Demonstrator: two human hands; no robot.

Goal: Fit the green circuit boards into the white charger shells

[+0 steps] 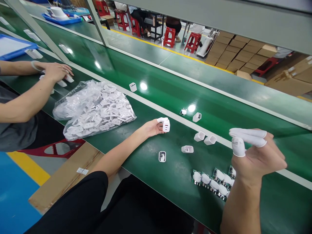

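Observation:
My left hand (156, 127) is closed around a white charger housing (166, 125), whose end with port slots faces me. White finger cots cover some of my fingers. On the right, my right hand (258, 151) is raised above the bench, its cotted fingers stretched out and the thumb just below them; nothing shows in it. Under its wrist lie several green circuit boards (206, 178) with round white pads. Between my hands lie several white housings, one on its side (187, 149) and a pair (210, 140) by the white strip. A housing with parts inside (162, 156) stands nearer me.
A clear plastic bag of small white parts (102, 107) lies left of my arm. Beyond it are a co-worker's hands (56, 71). The green belt (168, 94) carries a housing (133, 86) and a small board (183, 111). A metal frame bar (219, 19) crosses above.

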